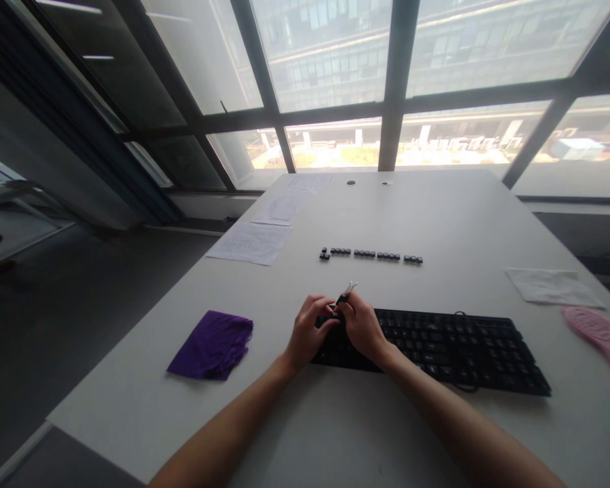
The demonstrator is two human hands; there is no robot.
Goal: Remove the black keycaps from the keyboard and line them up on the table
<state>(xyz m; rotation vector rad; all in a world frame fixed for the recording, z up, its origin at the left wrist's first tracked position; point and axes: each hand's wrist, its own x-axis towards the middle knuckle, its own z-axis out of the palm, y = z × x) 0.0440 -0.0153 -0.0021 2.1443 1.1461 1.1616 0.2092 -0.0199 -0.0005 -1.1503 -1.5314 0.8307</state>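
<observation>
A black keyboard [452,346] lies at a slant in front of me, its left end under both hands. My right hand [363,325] pinches a keycap puller [352,286], whose thin pale wire prongs point up and away above the fingers. A small dark piece shows at the fingertips, perhaps a keycap. Close against it, my left hand [308,329] is curled, thumb and fingers drawn together over the keyboard's left corner. What the left fingertips hold, if anything, is hidden. Beyond the keyboard, several loose black keycaps [364,253] stand in short groups along a row.
A folded purple cloth [211,346] lies left on the white table [274,434]. Printed sheets [251,242] line the left edge. At right are a white cloth or tissue pack [554,287] and a pink hairbrush [597,332]. Windows [325,54] rise behind.
</observation>
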